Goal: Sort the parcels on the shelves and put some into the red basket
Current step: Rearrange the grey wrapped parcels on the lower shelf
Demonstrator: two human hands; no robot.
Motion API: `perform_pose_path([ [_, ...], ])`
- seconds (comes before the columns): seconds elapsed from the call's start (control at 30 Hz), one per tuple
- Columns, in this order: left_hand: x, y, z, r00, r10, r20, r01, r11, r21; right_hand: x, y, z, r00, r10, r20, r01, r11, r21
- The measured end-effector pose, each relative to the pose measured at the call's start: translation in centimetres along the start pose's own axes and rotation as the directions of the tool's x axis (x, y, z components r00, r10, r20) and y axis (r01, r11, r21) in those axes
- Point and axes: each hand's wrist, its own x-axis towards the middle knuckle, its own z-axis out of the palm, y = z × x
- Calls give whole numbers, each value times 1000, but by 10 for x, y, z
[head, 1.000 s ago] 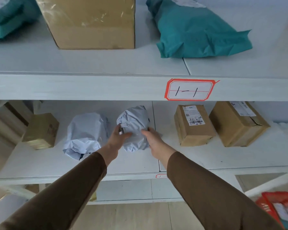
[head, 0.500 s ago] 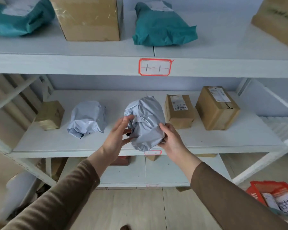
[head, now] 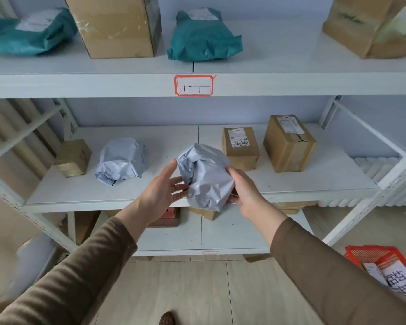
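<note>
- The right hand (head: 245, 192) is gripping a grey parcel (head: 205, 177), fingers curled beneath it, holding it off the middle shelf (head: 80, 191) at the front edge.
- The left hand (head: 161, 192) is lying open, its straight fingertips touching the parcel's left side.
- The red basket (head: 370, 254) is sitting on the floor at lower right.

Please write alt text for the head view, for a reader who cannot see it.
Two hands, left hand and right hand, hold a crumpled grey parcel before the middle shelf, where another grey parcel and boxes sit. A red basket stands low right.
</note>
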Motion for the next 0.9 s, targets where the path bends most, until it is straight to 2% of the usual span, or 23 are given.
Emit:
perform_pose_path([
  [0.07,0,-5,-3,997,-74,-6,74,997,-38,-9,-5,10,979,-205,3,200,953,-229],
  [0.13,1,-13,-4,991,-136,-11,134,986,-103,-24,-6,22,893,-439,96,437,799,-414],
  [0.2,5,-20,-5,986,-167,7,165,961,-221,-36,-1,33,740,-632,231,601,467,-648],
  [0.27,5,-23,-6,980,-190,59,198,914,-355,-44,9,43,567,-726,390,651,104,-752],
  [0.3,5,-24,-7,977,-197,80,212,892,-400,-48,13,48,510,-734,448,654,-7,-757],
  [0.37,6,-26,-12,983,-160,90,184,870,-458,-48,20,52,477,-728,492,659,-74,-748],
  [0.43,8,-27,-19,995,-93,22,93,889,-448,-43,24,50,472,-734,488,676,-54,-735],
  [0.5,7,-28,-23,999,-5,-51,-14,931,-365,-35,29,42,484,-746,457,711,30,-703],
  [0.53,7,-29,-24,996,53,-78,-74,949,-306,-32,30,39,521,-748,412,734,147,-663],
  [0.6,4,-30,-27,978,171,-117,-186,974,-127,-36,25,36,681,-677,280,712,522,-470],
  [0.63,2,-29,-27,964,232,-131,-235,972,-7,-39,20,36,777,-583,238,629,702,-333],
  [0.67,1,-28,-27,945,297,-137,-282,952,119,-40,15,35,853,-479,208,517,831,-206],
  [0.7,-1,-27,-27,922,366,-123,-330,912,243,-38,12,33,911,-367,188,389,916,-97],
  [0.73,-3,-27,-27,889,449,-91,-388,843,373,-31,12,30,946,-263,188,265,964,12],
  [0.77,-5,-27,-28,841,540,-43,-443,731,519,-26,12,26,965,-162,204,138,982,127],
  [0.83,-3,-32,-35,726,681,92,-494,424,759,-17,12,18,969,-14,247,-67,946,317],
  [0.9,-1,-38,-42,665,720,196,-481,213,850,-12,12,10,949,34,314,-162,906,391],
])
